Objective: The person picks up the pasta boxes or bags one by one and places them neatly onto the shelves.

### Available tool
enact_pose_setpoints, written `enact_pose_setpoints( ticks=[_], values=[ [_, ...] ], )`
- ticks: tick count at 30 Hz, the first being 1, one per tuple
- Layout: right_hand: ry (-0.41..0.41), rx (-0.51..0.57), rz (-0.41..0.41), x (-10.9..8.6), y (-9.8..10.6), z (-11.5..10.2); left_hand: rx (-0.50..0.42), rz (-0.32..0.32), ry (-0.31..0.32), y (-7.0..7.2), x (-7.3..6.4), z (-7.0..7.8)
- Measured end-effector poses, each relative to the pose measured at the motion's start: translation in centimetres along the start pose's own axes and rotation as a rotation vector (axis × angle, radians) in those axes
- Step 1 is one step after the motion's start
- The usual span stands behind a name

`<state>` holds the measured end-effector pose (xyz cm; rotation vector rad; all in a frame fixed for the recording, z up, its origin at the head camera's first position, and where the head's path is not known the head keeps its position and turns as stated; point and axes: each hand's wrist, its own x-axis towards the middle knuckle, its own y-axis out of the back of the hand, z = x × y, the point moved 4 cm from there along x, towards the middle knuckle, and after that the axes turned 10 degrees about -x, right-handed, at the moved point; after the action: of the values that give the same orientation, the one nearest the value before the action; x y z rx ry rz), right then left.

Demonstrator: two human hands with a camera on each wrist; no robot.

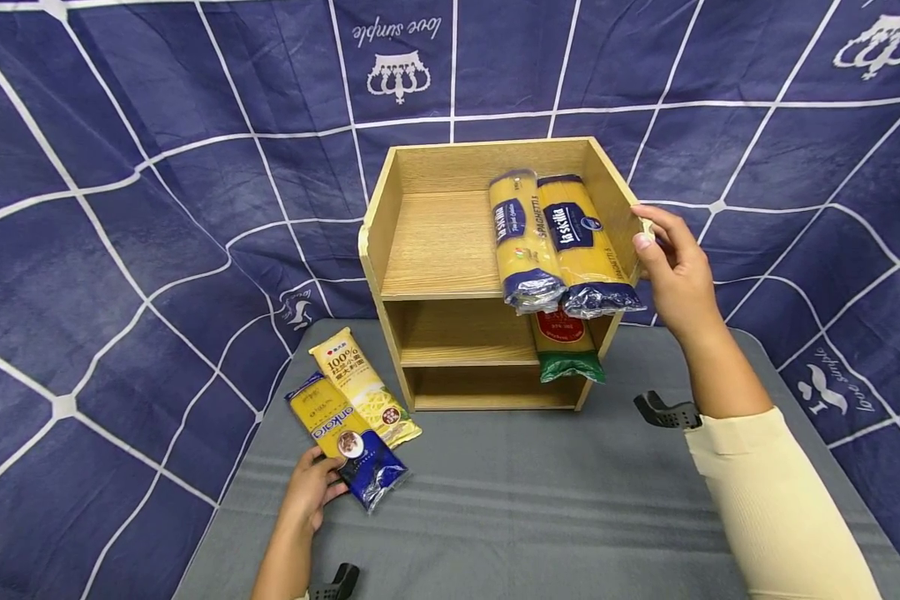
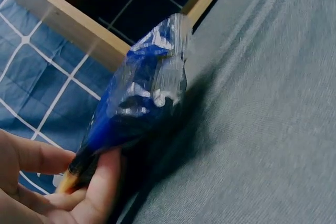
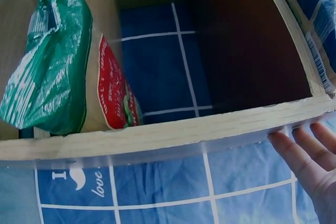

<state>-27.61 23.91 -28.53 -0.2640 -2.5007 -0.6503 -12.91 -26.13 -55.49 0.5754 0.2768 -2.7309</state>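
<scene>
At far left, the Ankara pack (image 1: 350,444) is pinched between thumb and fingers of the left hand (image 1: 311,487); its blue end is held off the grey cloth (image 1: 510,483), with a shadow cast beneath. The yellow pack (image 1: 363,387) is laid on the cloth and partly overlapped in the head view; whether the two touch cannot be told. Centrally, the shelf (image 1: 446,242) is stood upright. On its top board, the left spaghetti pack (image 1: 523,242) is set against the right spaghetti pack (image 1: 587,250), near ends overhanging. Below these, the green-ended pack (image 1: 570,367) is placed on the middle board, end protruding. At far right, the shelf's right wall is gripped at its edge by the right hand (image 1: 678,275).
</scene>
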Motion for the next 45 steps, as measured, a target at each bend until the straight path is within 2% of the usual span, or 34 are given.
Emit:
enact_pose_setpoints(
  ticks=[8,12,16,21,33,39,45],
  values=[
    [0.012,0.000,0.001,0.02,0.21,0.02,-0.025,-0.021,-0.005,0.20,0.06,0.11],
    [0.007,0.001,-0.002,0.02,0.15,0.09,-0.033,0.004,-0.008,0.22,-0.13,0.22],
    [0.008,0.011,-0.003,0.04,0.04,0.16,-0.086,0.031,-0.008,0.21,-0.36,0.65],
    [0.009,0.025,0.000,0.05,-0.02,0.24,-0.144,0.034,0.000,0.27,-0.52,1.02],
    [0.014,0.036,0.008,0.04,-0.02,0.18,-0.145,0.066,-0.022,0.61,-0.45,0.55],
    [0.007,0.043,0.006,0.11,-0.06,0.27,-0.147,0.044,-0.013,0.57,-0.57,0.76],
    [0.006,0.028,0.000,0.12,-0.11,0.33,-0.216,-0.006,0.021,0.53,-0.63,0.88]
  ],
)
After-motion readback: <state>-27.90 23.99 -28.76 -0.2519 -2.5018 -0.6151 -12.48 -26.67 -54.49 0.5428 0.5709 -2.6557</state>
